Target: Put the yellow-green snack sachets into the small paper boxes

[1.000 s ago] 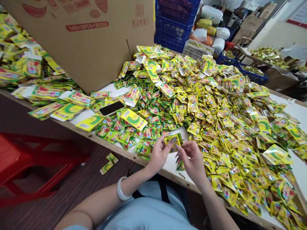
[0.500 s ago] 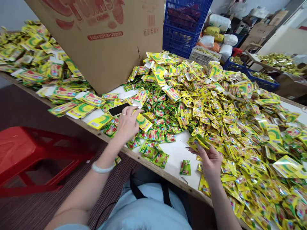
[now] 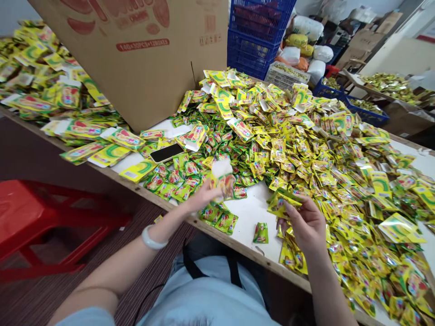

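1. Surface (image 3: 249, 213): white top, wood front edge running from 9 o'clock down to 5 o'clock. Bare patch only at centre, in front of the person.
2. Sachet pile (image 3: 326, 158) covers the surface from 12 to 4 o'clock, reaching the near edge at 4–5 o'clock.
3. Cardboard box (image 3: 136, 59) stands at 11 o'clock; flat cartons (image 3: 84, 131) heaped at 9–10 o'clock, some overhanging the edge. Phone (image 3: 166, 152) lies just beside them.
4. Room: blue crates (image 3: 253, 31) at 12, sacks and a second loaded table at 1–2 o'clock. Red stool (image 3: 41, 222) at 8 o'clock, below the edge.
5. Left hand (image 3: 204, 197): grip pinches a small carton (image 3: 222, 179), blurred, above the bare patch.
6. Right hand (image 3: 306, 224): grip closed on a sachet bundle (image 3: 282, 201), at the pile's near fringe.
7. One loose sachet (image 3: 261, 233) lies between the hands.
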`<action>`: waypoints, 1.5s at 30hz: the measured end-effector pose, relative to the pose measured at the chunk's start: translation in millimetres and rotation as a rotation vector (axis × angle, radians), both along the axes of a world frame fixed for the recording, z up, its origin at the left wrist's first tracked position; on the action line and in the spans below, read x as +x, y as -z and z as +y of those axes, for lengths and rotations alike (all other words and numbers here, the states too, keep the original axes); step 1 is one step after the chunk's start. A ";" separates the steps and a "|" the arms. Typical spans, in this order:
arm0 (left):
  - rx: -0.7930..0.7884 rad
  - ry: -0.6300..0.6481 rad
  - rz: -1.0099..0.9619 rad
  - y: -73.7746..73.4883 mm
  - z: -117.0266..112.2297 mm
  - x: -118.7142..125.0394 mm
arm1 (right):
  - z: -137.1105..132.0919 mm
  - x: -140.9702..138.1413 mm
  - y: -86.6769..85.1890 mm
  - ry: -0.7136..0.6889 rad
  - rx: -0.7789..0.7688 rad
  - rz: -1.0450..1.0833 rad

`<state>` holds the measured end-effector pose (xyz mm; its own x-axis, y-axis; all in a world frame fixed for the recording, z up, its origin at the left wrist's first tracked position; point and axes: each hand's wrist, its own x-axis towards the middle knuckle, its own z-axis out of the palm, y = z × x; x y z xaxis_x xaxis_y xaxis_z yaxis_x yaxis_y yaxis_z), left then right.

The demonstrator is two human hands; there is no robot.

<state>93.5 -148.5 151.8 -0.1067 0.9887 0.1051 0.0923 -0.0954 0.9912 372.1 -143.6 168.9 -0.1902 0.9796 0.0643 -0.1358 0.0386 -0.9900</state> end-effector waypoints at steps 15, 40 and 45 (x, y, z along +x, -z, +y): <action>-0.262 0.557 -0.162 -19.0 -30.5 63.2 | 14.9 -13.8 -55.2 -0.436 0.766 -0.722; -0.387 0.841 -0.283 15.0 -50.4 82.9 | -26.8 6.2 -12.8 -0.597 0.399 -0.515; -0.169 0.700 -0.083 23.0 -54.9 87.7 | -28.3 18.6 -31.6 -0.340 0.567 -0.584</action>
